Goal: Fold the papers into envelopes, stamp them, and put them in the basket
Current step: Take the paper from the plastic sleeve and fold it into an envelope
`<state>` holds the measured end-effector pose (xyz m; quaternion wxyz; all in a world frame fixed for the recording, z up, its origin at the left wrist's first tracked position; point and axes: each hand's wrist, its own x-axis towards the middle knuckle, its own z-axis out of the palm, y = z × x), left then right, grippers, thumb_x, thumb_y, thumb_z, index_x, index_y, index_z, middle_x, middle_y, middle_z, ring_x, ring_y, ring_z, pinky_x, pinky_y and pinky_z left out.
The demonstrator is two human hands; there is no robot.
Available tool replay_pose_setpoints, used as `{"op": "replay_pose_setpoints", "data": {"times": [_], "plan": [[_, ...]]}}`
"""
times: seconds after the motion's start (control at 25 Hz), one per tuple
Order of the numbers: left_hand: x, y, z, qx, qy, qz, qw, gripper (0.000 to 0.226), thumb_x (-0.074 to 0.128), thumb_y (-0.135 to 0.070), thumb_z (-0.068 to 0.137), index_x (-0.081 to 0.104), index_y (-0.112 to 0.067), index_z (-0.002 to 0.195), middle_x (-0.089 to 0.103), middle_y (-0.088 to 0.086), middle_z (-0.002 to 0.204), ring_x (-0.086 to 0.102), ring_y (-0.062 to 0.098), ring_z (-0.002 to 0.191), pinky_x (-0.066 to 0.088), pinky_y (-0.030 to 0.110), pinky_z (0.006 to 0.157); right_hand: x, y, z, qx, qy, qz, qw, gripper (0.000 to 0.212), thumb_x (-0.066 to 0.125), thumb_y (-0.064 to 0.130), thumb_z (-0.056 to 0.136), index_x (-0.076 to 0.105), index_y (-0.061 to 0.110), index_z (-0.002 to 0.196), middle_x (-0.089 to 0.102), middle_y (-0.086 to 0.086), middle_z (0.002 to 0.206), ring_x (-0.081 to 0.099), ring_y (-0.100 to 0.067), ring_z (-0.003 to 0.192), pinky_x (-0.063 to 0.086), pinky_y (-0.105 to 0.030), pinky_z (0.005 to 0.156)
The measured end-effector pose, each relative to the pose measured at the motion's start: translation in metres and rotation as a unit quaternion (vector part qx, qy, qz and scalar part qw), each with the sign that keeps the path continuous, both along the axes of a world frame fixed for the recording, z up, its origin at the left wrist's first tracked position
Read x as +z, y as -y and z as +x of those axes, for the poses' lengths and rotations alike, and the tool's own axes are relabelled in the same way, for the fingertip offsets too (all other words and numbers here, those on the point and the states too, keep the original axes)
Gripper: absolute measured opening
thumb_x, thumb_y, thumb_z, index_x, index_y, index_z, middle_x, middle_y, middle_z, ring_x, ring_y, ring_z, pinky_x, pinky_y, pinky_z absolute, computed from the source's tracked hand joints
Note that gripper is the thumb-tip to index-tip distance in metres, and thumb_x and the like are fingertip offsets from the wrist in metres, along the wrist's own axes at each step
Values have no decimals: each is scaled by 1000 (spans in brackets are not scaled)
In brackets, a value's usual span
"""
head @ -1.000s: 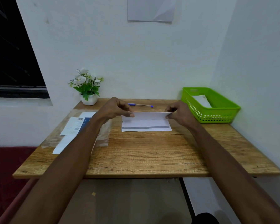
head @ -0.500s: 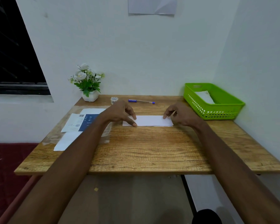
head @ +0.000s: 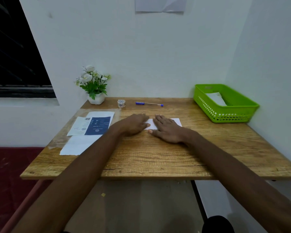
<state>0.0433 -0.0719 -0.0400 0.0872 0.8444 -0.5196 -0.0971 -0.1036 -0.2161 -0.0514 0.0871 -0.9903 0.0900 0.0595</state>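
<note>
Both hands have slid inward since half a second ago, from the ends of the folded white paper strip (head: 165,123) toward its middle, and now lie flat on it with fingers straight. That strip sits on the wooden table (head: 158,158), well to the left of the green plastic basket (head: 225,113), which already holds one white envelope (head: 216,99). Left hand (head: 135,124) covers the strip's left end; right hand (head: 166,129) presses its centre, leaving the end nearer the basket bare. This looks like creasing the fold. To do it well, one palm should pin the paper while the other sweeps firmly along the folded edge out toward the basket, so the layers stay aligned and the crease sets sharp.
</note>
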Motion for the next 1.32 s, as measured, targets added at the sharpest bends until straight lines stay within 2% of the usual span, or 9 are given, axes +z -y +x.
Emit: {"op": "replay_pose_setpoints", "data": {"times": [0.08,0.16,0.64,0.72,0.84,0.96,1.04,1.16,1.32], "plan": [[-2,-1,-4,-4,0,35,999,59,35,-38,112,18,-16,164,12,9,172,13,25,159,15,42,128,-2,2,0,-13,-14,-10,1000,86,21,68,104,-4,13,165,-11,-6,174,-10,-19,160,-3,-44,129],[-4,-2,-6,-6,-2,44,999,60,30,-38,113,10,-16,164,4,7,173,3,23,160,9,41,128,-4,4,1,-23,-21,-14,999,89,20,72,101,-5,14,165,-11,-4,174,-10,-18,160,-4,-47,129],[-9,-44,-5,4,11,20,1000,66,27,-43,112,3,-12,164,-6,7,173,-8,20,159,3,37,127,4,17,-3,-122,-28,19,992,101,17,79,96,-3,8,165,-9,-12,173,-7,-26,161,1,-51,129],[-3,-53,-11,-2,9,-17,1000,63,31,-42,112,11,-13,164,-1,6,173,-8,18,159,3,37,127,9,12,-3,-123,-16,-4,992,99,21,76,98,0,7,165,-6,-13,173,-5,-27,161,2,-53,129],[10,-77,-21,18,-22,-119,992,56,52,-39,106,39,-21,157,19,0,171,4,15,160,12,46,127,13,-9,-1,-73,34,-43,996,90,26,72,100,14,9,164,7,-14,173,6,-29,160,9,-54,128],[11,-127,-23,50,-57,-214,974,51,80,-39,87,65,-34,135,45,-5,160,20,10,157,25,46,125,14,-45,1,14,86,41,995,73,33,66,103,35,18,159,30,-11,167,25,-28,154,24,-46,124],[7,-171,-23,50,-55,-249,966,54,89,-45,74,71,-41,125,57,-11,149,28,5,152,30,38,120,17,-71,8,66,111,92,987,65,40,60,104,44,19,154,40,-8,162,33,-24,150,28,-37,119],[-1,-226,-22,82,-48,-271,958,60,88,-63,64,72,-45,119,63,-21,138,41,2,143,39,39,115,22,-110,24,124,130,78,981,54,55,52,102,53,22,146,49,-2,155,38,-19,145,32,-34,115],[-14,-258,-18,110,-70,-297,946,57,94,-53,63,76,-42,115,67,-24,128,50,0,133,44,37,113,23,-146,37,216,128,70,965,51,68,25,90,59,28,140,49,1,153,38,-15,142,30,-30,111]]}}
